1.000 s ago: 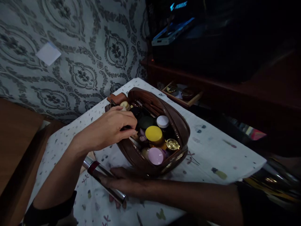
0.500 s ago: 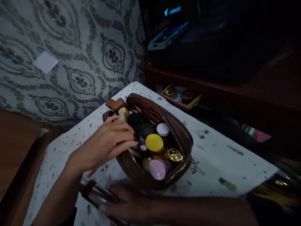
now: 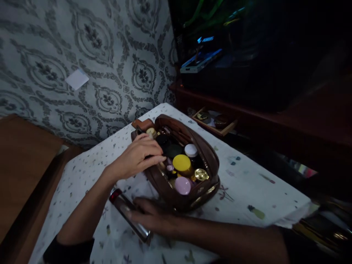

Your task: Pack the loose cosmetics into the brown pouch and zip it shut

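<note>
Bag (image 3: 167,192) stays full; left hand (image 3: 140,156) still at its rim, grip unclear; right hand (image 3: 155,217) clasps silver tube (image 3: 123,206) alongside.

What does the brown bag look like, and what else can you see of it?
The brown bag looks like dark leather, with shiny zipper teeth edging its mouth. It sits unzipped and wide open on a white patterned cloth. Containers fill it, including ones with a yellow lid, a white lid and a pink lid. The left hand reaches over its left rim; exactly what that hand touches is hidden.
</note>
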